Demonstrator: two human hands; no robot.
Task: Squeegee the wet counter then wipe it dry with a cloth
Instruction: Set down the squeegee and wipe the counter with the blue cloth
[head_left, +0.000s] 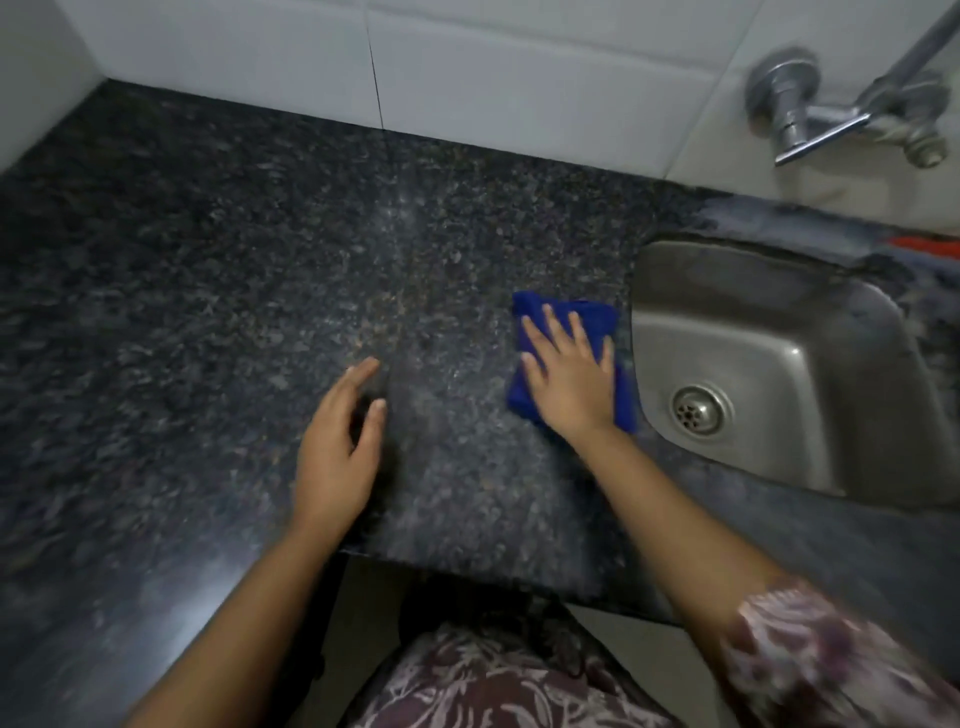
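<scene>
The sink (769, 374) at the right holds nothing I can see. My right hand (569, 371) presses flat, fingers spread, on the blue cloth (566, 312) beside it; my left hand (340, 447) hovers open over the worktop (208, 312).

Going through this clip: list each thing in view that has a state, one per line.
cloth: folded, flat on the counter, pressed under the right hand.
right hand: open, palm down on the cloth.
left hand: open, empty.
sink: empty, no standing water.
tap: no water running.
counter: no puddles visible.
</scene>
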